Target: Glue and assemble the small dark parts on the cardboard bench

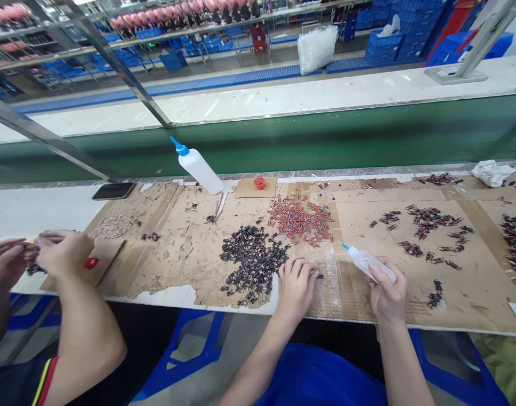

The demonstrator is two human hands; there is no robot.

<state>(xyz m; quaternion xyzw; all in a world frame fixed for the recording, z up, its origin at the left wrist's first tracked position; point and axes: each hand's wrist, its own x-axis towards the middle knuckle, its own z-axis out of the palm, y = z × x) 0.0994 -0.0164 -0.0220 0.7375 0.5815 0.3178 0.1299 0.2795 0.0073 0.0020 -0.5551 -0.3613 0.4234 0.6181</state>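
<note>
My right hand (pixel 388 293) is wrapped round a small translucent squeeze bottle (pixel 370 264). The bottle's blue tip with a thin needle points up and left. My left hand (pixel 298 282) rests low over the cardboard with its fingers bent and pressed together. A small black part (pixel 320 277) shows at its thumb side, its shape mostly hidden. Left of this hand lies a heap of small black parts (pixel 253 262). Beyond the hand spreads a pile of small red and silver pieces (pixel 300 220).
A larger white bottle with a blue nozzle (pixel 201 169) stands tilted behind. Nearby are a red cap (pixel 260 182) and a phone (pixel 114 191). Groups of black-and-red parts (pixel 435 217) lie to the right. At left, a co-worker's hands (pixel 63 251) work over the same bench.
</note>
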